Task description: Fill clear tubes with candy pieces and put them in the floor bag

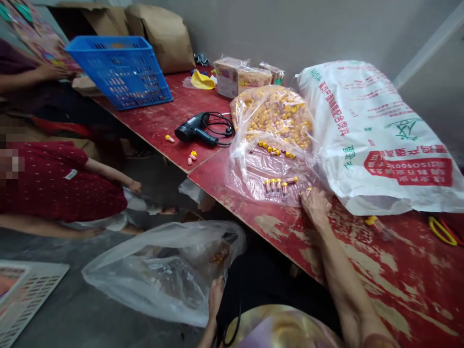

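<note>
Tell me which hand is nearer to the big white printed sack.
Right. The right hand is at the red table, close beside the white sack; the left hand is farther off, down by the open clear bag.

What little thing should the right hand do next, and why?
Probably close the right hand's fingers on the yellow-capped tube beside them: it lies right at the fingertips, near several similar tubes, while the left hand is down by the open clear bag, below the table.
</note>
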